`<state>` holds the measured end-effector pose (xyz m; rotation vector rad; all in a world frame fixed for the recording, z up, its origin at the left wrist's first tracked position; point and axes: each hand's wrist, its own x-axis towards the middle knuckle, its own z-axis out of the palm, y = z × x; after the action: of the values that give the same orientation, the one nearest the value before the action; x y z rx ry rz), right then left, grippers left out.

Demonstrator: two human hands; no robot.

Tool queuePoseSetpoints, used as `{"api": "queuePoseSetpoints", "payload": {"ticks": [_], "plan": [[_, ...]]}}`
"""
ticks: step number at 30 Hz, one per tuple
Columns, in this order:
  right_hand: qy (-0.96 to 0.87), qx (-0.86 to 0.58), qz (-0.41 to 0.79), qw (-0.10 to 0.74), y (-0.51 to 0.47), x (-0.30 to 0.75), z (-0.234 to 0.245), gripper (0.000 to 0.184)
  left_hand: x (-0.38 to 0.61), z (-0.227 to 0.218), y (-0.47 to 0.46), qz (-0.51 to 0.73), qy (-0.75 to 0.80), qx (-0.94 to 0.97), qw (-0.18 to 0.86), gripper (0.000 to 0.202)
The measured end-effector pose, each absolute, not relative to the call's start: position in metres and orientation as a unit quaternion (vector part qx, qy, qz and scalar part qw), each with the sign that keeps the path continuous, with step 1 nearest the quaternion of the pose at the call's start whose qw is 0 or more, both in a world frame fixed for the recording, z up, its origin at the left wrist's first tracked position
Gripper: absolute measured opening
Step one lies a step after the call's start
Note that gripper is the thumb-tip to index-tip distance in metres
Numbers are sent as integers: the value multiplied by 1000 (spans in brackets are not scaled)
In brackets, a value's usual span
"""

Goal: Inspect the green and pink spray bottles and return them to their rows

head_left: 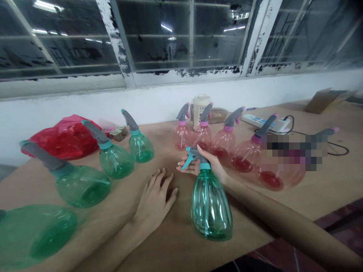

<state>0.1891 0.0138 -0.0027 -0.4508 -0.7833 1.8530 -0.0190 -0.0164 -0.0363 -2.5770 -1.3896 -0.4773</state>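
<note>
A green spray bottle (210, 206) with a teal and grey trigger head stands upright near the table's front edge. My right hand (206, 163) is wrapped round its neck and trigger head from behind. My left hand (155, 199) lies flat on the wooden table (326, 185) just left of the bottle, fingers spread, holding nothing.
Several more green spray bottles (116, 158) stand along the left. Several pink spray bottles (224, 139) line up at the right. Behind them are a white jar (199, 109), a power strip (265, 122) with a black cable, and a red plastic bag (66, 138) at back left.
</note>
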Motion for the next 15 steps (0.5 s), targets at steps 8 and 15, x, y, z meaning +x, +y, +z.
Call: {"api": "queuePoseSetpoints", "payload": {"ticks": [8, 15], "plan": [[-339, -195, 774, 498, 8, 185, 1, 39, -19, -36, -16, -159, -465, -866, 88, 41], [-330, -207, 760, 520, 9, 186, -5, 29, -19, -38, -16, -174, -461, -865, 89, 40]]}}
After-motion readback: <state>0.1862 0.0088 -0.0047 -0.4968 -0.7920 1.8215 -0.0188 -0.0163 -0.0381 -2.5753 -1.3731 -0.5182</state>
